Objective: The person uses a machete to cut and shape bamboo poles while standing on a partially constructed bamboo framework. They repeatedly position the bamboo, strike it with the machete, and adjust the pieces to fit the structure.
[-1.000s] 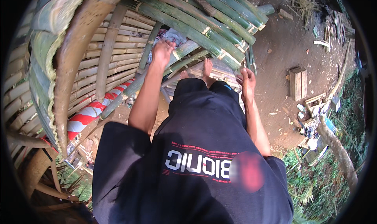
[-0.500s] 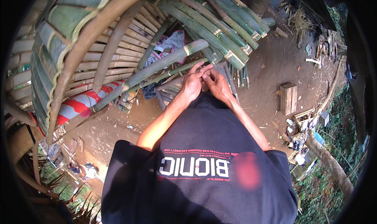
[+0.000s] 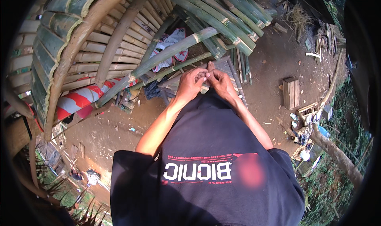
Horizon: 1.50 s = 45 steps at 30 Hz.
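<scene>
In front of my chest, both hands meet with their fingertips close together. My left hand [image 3: 191, 84] has curled fingers, with thumb and fingertips bent toward the other hand. My right hand [image 3: 222, 84] pinches thumb against fingers beside it. Anything between the fingertips is too small to make out. Just beyond them shows a brown tip that looks like part of a foot [image 3: 210, 66]. Below the hands lies a slatted bamboo platform [image 3: 230, 69]. Past it, a thick green bamboo pole [image 3: 174, 51] slants across.
Split green bamboo poles [image 3: 226, 23] stack at the far side. To the left rises a curved bamboo-slat wall [image 3: 51, 47], with a red-and-white striped roll [image 3: 81, 100] beneath it. A cloth [image 3: 174, 43] lies beyond the pole. A wooden crate [image 3: 291, 93] stands on the dirt ground at right.
My left fingers have curled in from a straighter pose. Both hands sit slightly farther from the bamboo poles, and more of the slatted platform shows. The view has shifted a little.
</scene>
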Each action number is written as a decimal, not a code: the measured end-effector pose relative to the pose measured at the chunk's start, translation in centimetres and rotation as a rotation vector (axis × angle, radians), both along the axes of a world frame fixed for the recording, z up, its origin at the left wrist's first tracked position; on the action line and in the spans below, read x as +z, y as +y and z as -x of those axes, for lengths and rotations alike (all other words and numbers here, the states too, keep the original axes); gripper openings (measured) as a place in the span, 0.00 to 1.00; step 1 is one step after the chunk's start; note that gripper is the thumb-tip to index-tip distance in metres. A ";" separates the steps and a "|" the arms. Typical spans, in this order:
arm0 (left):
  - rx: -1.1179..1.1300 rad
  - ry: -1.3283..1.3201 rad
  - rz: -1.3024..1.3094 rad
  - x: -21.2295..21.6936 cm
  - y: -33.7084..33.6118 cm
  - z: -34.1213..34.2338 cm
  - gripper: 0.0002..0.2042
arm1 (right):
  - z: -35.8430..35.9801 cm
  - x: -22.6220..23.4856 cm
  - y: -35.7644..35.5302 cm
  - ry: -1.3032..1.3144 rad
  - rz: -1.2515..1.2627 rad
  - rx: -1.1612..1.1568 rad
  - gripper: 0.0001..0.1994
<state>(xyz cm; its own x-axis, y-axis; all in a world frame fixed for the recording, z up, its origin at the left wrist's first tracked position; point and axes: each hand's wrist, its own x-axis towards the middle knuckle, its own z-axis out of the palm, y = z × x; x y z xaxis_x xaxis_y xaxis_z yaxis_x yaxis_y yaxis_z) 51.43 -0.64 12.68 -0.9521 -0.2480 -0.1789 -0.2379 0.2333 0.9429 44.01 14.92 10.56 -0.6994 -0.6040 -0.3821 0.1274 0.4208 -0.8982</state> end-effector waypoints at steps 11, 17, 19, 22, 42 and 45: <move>0.404 -0.256 -0.360 -3.9 2.3 -0.6 0.05 | 24.8 -2.6 -5.5 0.652 -0.182 0.004 0.16; 0.615 -0.219 -0.446 -3.7 2.9 1.7 0.05 | 36.3 -9.2 -12.7 0.808 -0.677 0.150 0.26; 0.717 -0.186 -0.469 -3.1 2.9 3.3 0.05 | 38.0 -10.9 -13.8 0.798 -0.675 0.143 0.27; 0.821 -0.168 -0.461 -2.8 3.2 4.3 0.05 | 38.2 -11.4 -15.2 0.720 -0.685 0.223 0.25; 0.388 -0.007 -0.148 -13.2 -0.8 23.6 0.07 | 19.3 0.1 9.9 -0.032 -0.282 -0.087 0.30; 0.349 0.026 -0.048 -15.2 -1.1 23.9 0.07 | 16.2 0.6 11.1 -0.154 -0.368 -0.189 0.27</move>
